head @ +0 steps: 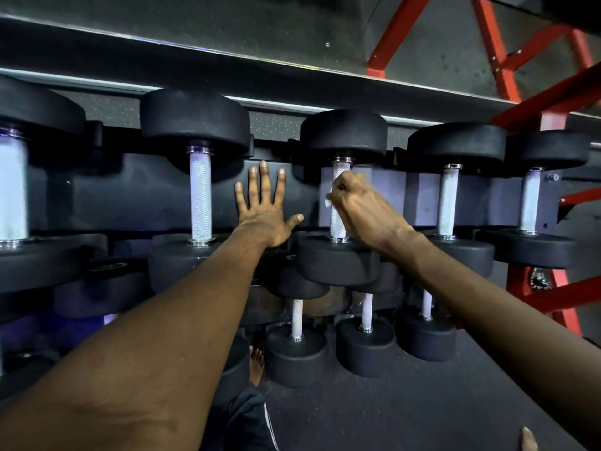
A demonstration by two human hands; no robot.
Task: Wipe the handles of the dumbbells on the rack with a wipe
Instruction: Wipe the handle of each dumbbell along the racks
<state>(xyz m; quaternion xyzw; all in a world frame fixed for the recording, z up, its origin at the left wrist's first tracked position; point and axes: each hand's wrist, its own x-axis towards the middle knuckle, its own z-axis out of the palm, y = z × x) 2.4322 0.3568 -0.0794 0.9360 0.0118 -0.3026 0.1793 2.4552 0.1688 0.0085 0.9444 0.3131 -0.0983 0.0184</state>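
Left hand (263, 216): just at 9 o'clock of frame centre. Flat and released, fingers straight and spread, palm pressed on the dark back panel of the rack (146, 196). It holds nothing.

Right hand (364, 209): just at 3 o'clock of centre. Clenched round a white wipe (329, 200), the fist wrapped on the knurled handle (338, 226) of the third dumbbell (325, 262) in the row. Only a scrap of wipe shows, at the fist's 9 o'clock edge. The fist sits on the upper half of the handle, with bare metal showing below it. Black heads lie at 12 and 6 o'clock of the handle.

Row: a larger dumbbell (200, 196) at 9 o'clock of the left hand. Two more at 3 o'clock of the right hand; the nearer dumbbell (448, 200) is uncovered.

Lower tier, 6 o'clock: three smaller dumbbells (296, 320).

Red frame (487, 43) at 2 o'clock. Bare foot (256, 366) on the dark floor (422, 402) at 6 o'clock.
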